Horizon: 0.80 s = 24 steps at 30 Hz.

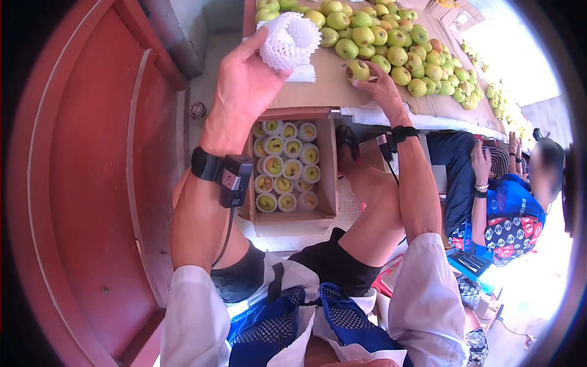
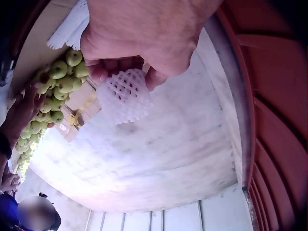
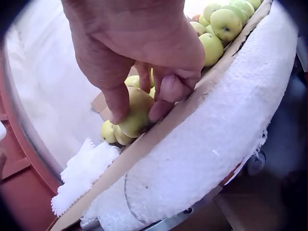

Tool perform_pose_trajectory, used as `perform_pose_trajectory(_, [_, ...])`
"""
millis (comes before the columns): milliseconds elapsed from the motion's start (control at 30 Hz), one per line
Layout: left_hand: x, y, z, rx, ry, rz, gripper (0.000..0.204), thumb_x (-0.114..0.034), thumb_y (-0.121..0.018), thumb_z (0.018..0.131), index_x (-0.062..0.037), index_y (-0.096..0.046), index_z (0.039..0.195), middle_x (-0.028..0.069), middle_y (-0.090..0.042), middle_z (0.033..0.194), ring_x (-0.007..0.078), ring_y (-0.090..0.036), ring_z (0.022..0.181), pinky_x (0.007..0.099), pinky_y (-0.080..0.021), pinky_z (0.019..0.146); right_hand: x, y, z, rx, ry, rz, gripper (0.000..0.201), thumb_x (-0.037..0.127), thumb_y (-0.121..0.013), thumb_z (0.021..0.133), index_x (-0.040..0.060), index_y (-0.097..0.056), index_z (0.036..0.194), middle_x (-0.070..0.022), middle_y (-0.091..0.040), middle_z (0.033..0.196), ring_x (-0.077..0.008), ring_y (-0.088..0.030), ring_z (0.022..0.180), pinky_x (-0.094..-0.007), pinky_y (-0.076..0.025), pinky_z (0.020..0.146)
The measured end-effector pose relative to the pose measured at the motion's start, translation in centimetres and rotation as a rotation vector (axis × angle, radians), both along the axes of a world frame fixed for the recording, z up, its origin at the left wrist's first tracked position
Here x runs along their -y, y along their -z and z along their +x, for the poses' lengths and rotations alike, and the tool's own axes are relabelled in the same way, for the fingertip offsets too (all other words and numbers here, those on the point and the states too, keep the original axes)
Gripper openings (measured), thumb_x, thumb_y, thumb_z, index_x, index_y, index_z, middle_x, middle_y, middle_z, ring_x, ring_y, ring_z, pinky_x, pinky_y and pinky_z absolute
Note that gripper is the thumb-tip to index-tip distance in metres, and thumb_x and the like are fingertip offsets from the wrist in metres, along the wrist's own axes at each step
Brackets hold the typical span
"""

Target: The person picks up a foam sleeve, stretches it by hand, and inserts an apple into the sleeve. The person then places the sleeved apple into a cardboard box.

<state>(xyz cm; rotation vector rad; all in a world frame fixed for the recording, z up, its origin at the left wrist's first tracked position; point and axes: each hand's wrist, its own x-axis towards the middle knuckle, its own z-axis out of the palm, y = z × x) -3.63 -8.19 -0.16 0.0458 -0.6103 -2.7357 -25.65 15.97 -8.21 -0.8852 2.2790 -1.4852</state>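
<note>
My left hand (image 1: 244,88) holds up a white foam net sleeve (image 1: 292,41), its round mouth spread open in the head view. In the left wrist view, fingertips and thumb pinch the rim of the net. Over the table's near edge, my right hand (image 1: 385,92) grips a green-yellow apple (image 1: 356,70) with a brown mark. The right wrist view has thumb and fingers around this apple (image 3: 137,113). Flattened foam sleeves (image 1: 302,74) lie on the table below the left hand. Below both hands, a cardboard box (image 1: 329,183) contains several apples in white nets.
A large heap of loose apples (image 1: 397,56) covers much of the cardboard-topped table (image 1: 324,96). White padding (image 3: 183,163) lines its near edge. A red door (image 1: 85,153) stands at the left. Another person (image 1: 510,211) sits at the right.
</note>
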Motion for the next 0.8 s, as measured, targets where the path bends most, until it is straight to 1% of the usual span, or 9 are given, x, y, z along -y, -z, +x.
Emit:
perform_pose_trajectory(100, [0.2,0.0,-0.3,-0.006,0.004,-0.006,0.03,-0.021,-0.062,0.099,-0.0085,-0.064,0.127,0.0032,-0.062,0.131,0.018,-0.052,0.116,0.0348,-0.041,0.088,-0.2,0.6,0.3,-0.048,0.004,0.094,0.069,0.025,-0.087,0.075,0.0017,-0.058,0.133,-0.0079,-0.064,0.119,-0.0195,-0.061,0.104,-0.033,-0.051,0.09])
perform_pose_trajectory(200, [-0.1,0.0,-0.7,-0.024,-0.005,-0.009,0.031,-0.021,-0.061,0.099,-0.0085,-0.063,0.128,0.0027,-0.061,0.133,0.0179,-0.052,0.118,0.0356,-0.041,0.089,-0.3,0.4,1.2,-0.091,-0.001,0.153,0.071,0.028,-0.088,0.074,0.0012,-0.057,0.132,-0.0117,-0.065,0.12,-0.0222,-0.062,0.106,-0.0353,-0.051,0.091])
perform_pose_trajectory(300, [-0.3,-0.1,-0.7,-0.013,0.011,-0.018,0.033,-0.021,-0.06,0.1,-0.0086,-0.062,0.13,0.0022,-0.061,0.134,0.0177,-0.052,0.12,0.0356,-0.04,0.089,-0.3,-0.2,2.7,-0.206,0.004,0.286,0.074,0.025,-0.087,0.075,0.0017,-0.052,0.137,-0.0131,-0.063,0.121,-0.0218,-0.061,0.099,-0.0344,-0.051,0.087])
perform_pose_trajectory(400, [0.1,0.1,-1.0,-0.021,0.057,-0.028,0.033,-0.02,-0.06,0.1,-0.0087,-0.061,0.131,0.0024,-0.061,0.135,0.0175,-0.052,0.121,0.0353,-0.04,0.089,-0.5,0.3,2.8,-0.187,0.019,0.271,0.076,0.032,-0.088,0.073,0.0032,-0.055,0.134,-0.0189,-0.065,0.121,-0.0311,-0.063,0.109,-0.0404,-0.05,0.094])
perform_pose_trajectory(433, [0.1,0.2,-1.1,-0.028,0.077,-0.03,0.033,-0.02,-0.059,0.1,-0.0087,-0.061,0.131,0.0025,-0.061,0.135,0.0175,-0.051,0.122,0.0352,-0.04,0.089,-0.5,0.6,2.7,-0.189,0.02,0.279,0.076,0.032,-0.088,0.073,0.0036,-0.055,0.134,-0.019,-0.065,0.121,-0.0314,-0.063,0.11,-0.0405,-0.05,0.095])
perform_pose_trajectory(533, [-0.9,-0.2,-1.3,0.037,0.003,-0.024,0.033,-0.02,-0.059,0.101,-0.0085,-0.061,0.132,0.0028,-0.06,0.136,0.0177,-0.051,0.123,0.0351,-0.039,0.089,-0.3,0.3,3.1,-0.192,0.025,0.3,0.076,0.032,-0.088,0.073,0.0044,-0.054,0.136,-0.0194,-0.065,0.121,-0.0318,-0.063,0.111,-0.0406,-0.05,0.096])
perform_pose_trajectory(700, [-0.8,0.1,-1.7,0.044,0.02,-0.026,0.033,-0.019,-0.06,0.1,-0.0079,-0.061,0.131,0.0041,-0.06,0.136,0.0194,-0.051,0.123,0.036,-0.041,0.089,-0.1,-0.3,3.4,-0.175,0.028,0.314,0.079,0.031,-0.088,0.072,0.0042,-0.053,0.138,-0.0199,-0.065,0.119,-0.0314,-0.063,0.112,-0.04,-0.049,0.097])
perform_pose_trajectory(800, [-0.7,0.4,-1.8,0.038,0.044,-0.02,0.032,-0.019,-0.06,0.099,-0.0077,-0.062,0.13,0.0052,-0.06,0.136,0.0206,-0.051,0.123,0.037,-0.042,0.088,-0.4,-0.2,3.2,-0.22,-0.028,0.27,0.075,0.028,-0.086,0.075,0.0011,-0.054,0.137,-0.0164,-0.063,0.12,-0.0249,-0.062,0.101,-0.0379,-0.051,0.09])
